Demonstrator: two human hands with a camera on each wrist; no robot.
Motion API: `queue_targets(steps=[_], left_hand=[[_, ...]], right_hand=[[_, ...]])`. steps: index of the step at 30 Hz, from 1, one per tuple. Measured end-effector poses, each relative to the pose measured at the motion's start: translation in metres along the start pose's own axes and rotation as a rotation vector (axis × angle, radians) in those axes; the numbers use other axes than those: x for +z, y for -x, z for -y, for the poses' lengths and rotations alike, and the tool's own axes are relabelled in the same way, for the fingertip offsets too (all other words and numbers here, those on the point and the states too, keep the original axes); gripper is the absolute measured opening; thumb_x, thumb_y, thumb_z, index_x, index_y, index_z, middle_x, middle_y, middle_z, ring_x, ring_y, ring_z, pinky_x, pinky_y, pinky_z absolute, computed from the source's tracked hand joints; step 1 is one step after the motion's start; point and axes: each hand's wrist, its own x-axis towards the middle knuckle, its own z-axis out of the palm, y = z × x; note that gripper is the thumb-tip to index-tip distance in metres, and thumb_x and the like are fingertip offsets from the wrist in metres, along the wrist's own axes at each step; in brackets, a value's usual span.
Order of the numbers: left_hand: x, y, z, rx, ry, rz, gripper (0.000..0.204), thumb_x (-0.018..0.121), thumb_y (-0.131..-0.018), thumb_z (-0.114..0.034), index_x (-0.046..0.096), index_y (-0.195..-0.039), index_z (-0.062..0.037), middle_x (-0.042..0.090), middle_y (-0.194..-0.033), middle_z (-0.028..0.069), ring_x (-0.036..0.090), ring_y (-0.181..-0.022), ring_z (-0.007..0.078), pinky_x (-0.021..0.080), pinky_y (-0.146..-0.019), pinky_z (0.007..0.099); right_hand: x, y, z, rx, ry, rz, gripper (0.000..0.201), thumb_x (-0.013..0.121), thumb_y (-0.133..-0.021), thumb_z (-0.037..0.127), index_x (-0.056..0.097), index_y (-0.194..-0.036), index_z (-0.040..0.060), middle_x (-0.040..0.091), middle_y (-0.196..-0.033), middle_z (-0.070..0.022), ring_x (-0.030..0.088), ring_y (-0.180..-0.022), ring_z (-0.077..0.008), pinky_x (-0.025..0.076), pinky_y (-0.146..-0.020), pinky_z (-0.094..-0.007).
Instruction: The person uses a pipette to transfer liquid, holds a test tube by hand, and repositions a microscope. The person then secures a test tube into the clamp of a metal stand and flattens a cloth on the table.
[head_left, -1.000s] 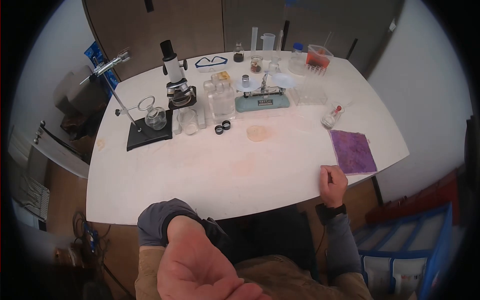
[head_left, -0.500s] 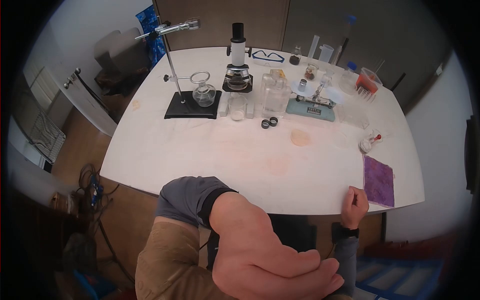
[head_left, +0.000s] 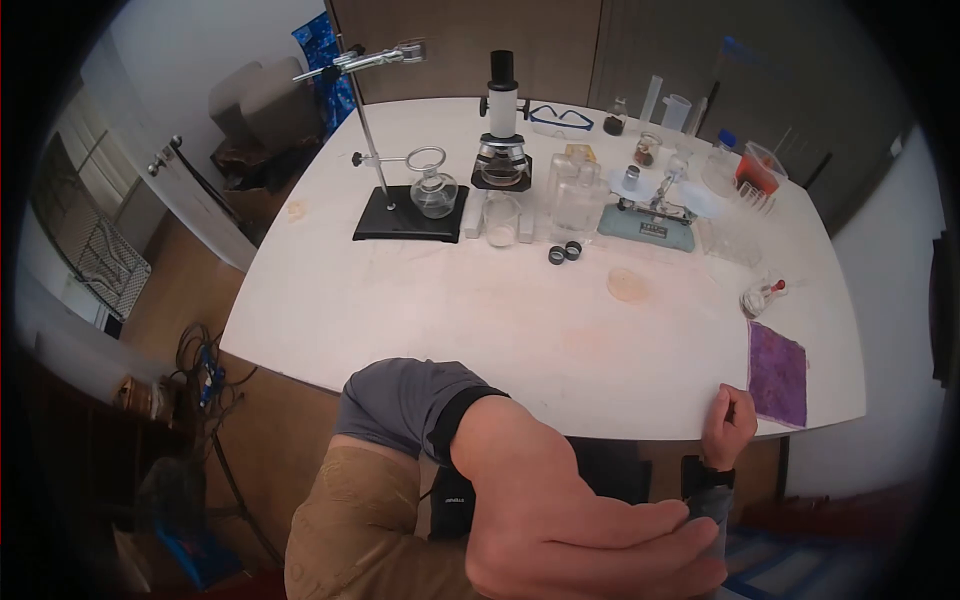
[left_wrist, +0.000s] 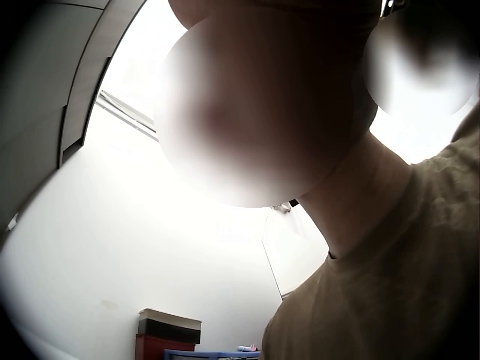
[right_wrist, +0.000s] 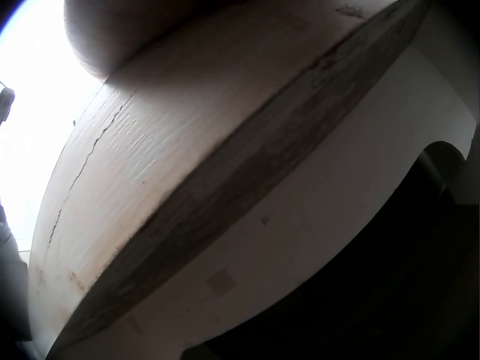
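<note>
My left hand (head_left: 585, 535) is raised in front of my body, close to the head camera, its fingers pointing right and slightly bent. Nothing shows in it, though part of the palm side is hidden. At the table's front right edge rests my right hand (head_left: 730, 430), loosely curled and holding nothing visible. Just beyond it lies a purple cloth (head_left: 778, 375). In the right wrist view, the white table edge (right_wrist: 187, 150) runs right under that hand. The left wrist view shows the person's brown shirt (left_wrist: 360, 292) and neck, with no held thing.
Across the white table (head_left: 480, 310) stand a ring stand (head_left: 410, 225) with a round flask (head_left: 434, 193), a microscope (head_left: 503, 120), clear bottles (head_left: 577, 207), a balance scale (head_left: 648, 228), two black caps (head_left: 565, 253), a glass beaker (head_left: 501, 222), safety goggles (head_left: 560, 120) and a small glass vessel (head_left: 755, 298) with a red-tipped piece.
The head view has swung left, so the table things sit farther right. My left hand has turned from palm up to showing its back, fingers pointing right. My right hand stays at the table edge.
</note>
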Motion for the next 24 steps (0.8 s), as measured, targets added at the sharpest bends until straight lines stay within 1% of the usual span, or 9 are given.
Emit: queue_targets(steps=[1, 4, 6, 8, 9, 12, 13, 16, 24], left_hand=[[-0.018, -0.011, 0.018, 0.130, 0.096, 0.157, 0.016, 0.074, -0.084, 0.000, 0.083, -0.096, 0.0071, 0.078, -0.089, 0.0159, 0.075, -0.082, 0.0226, 0.062, -0.074, 0.0300], [-0.023, -0.008, 0.013, 0.111, 0.024, 0.153, 0.015, 0.076, -0.083, -0.002, 0.084, -0.095, 0.0032, 0.079, -0.090, 0.0131, 0.076, -0.083, 0.0191, 0.062, -0.074, 0.0284], [-0.017, -0.013, 0.002, -0.009, -0.096, 0.084, 0.012, 0.078, -0.085, -0.004, 0.085, -0.094, -0.0016, 0.080, -0.091, 0.0105, 0.076, -0.082, 0.0160, 0.062, -0.073, 0.0263], [-0.029, -0.011, 0.015, 0.248, -0.050, 0.199, 0.010, 0.079, -0.086, -0.004, 0.086, -0.094, -0.0035, 0.080, -0.092, 0.0083, 0.076, -0.081, 0.0154, 0.062, -0.072, 0.0254], [-0.028, -0.013, 0.000, 0.067, -0.100, 0.162, 0.005, 0.080, -0.087, -0.006, 0.085, -0.089, -0.0054, 0.079, -0.087, 0.0046, 0.074, -0.076, 0.0131, 0.060, -0.067, 0.0237], [-0.028, -0.005, 0.001, 0.167, -0.114, 0.023, 0.003, 0.081, -0.086, -0.006, 0.083, -0.083, -0.0072, 0.076, -0.080, 0.0011, 0.072, -0.071, 0.0100, 0.058, -0.064, 0.0214], [-0.035, -0.011, -0.006, 0.041, -0.049, 0.086, 0.006, 0.082, -0.085, -0.006, 0.081, -0.079, -0.0083, 0.072, -0.075, -0.0008, 0.069, -0.067, 0.0081, 0.057, -0.061, 0.0197], [-0.026, -0.007, 0.003, 0.180, -0.096, -0.042, 0.006, 0.083, -0.083, -0.004, 0.081, -0.080, -0.0087, 0.073, -0.076, -0.0010, 0.069, -0.067, 0.0082, 0.057, -0.061, 0.0202], [-0.021, -0.006, 0.009, 0.140, 0.019, 0.065, 0.003, 0.080, -0.084, -0.001, 0.083, -0.084, -0.0016, 0.076, -0.084, 0.0061, 0.071, -0.074, 0.0150, 0.059, -0.065, 0.0250]], right_hand=[[-0.001, -0.001, 0.003, 0.031, -0.008, 0.001, 0.008, 0.066, -0.100, 0.004, 0.072, -0.099, -0.0008, 0.064, -0.080, -0.0088, 0.056, -0.067, -0.0187, 0.043, -0.062, -0.0321], [-0.002, -0.003, 0.005, 0.010, 0.003, -0.003, 0.007, 0.067, -0.099, 0.003, 0.072, -0.099, -0.0002, 0.063, -0.080, -0.0093, 0.054, -0.065, -0.0195, 0.042, -0.061, -0.0324], [-0.002, -0.003, 0.005, 0.024, 0.012, -0.007, 0.006, 0.068, -0.097, 0.002, 0.073, -0.098, -0.0004, 0.063, -0.080, -0.0100, 0.056, -0.066, -0.0206, 0.043, -0.061, -0.0328], [-0.002, -0.003, 0.004, 0.007, 0.010, -0.009, 0.005, 0.068, -0.097, 0.002, 0.072, -0.097, -0.0010, 0.064, -0.080, -0.0104, 0.058, -0.066, -0.0215, 0.045, -0.062, -0.0337], [-0.003, -0.005, 0.008, 0.027, 0.008, -0.010, 0.005, 0.068, -0.096, 0.001, 0.072, -0.096, -0.0015, 0.065, -0.080, -0.0112, 0.059, -0.067, -0.0230, 0.046, -0.062, -0.0348], [-0.005, -0.003, 0.006, 0.056, 0.001, 0.003, 0.005, 0.068, -0.095, 0.001, 0.072, -0.097, -0.0015, 0.065, -0.080, -0.0116, 0.059, -0.067, -0.0232, 0.046, -0.062, -0.0349], [-0.005, -0.004, 0.007, 0.042, 0.004, 0.002, 0.005, 0.068, -0.095, 0.000, 0.073, -0.097, -0.0014, 0.065, -0.080, -0.0116, 0.059, -0.067, -0.0226, 0.046, -0.062, -0.0346], [-0.004, -0.003, 0.007, 0.062, 0.002, 0.001, 0.006, 0.067, -0.097, 0.002, 0.072, -0.096, -0.0008, 0.065, -0.082, -0.0088, 0.058, -0.071, -0.0192, 0.046, -0.067, -0.0323], [-0.001, -0.003, 0.000, -0.009, 0.004, -0.008, 0.006, 0.068, -0.096, 0.001, 0.073, -0.097, -0.0010, 0.066, -0.080, -0.0106, 0.059, -0.068, -0.0221, 0.046, -0.062, -0.0340]])
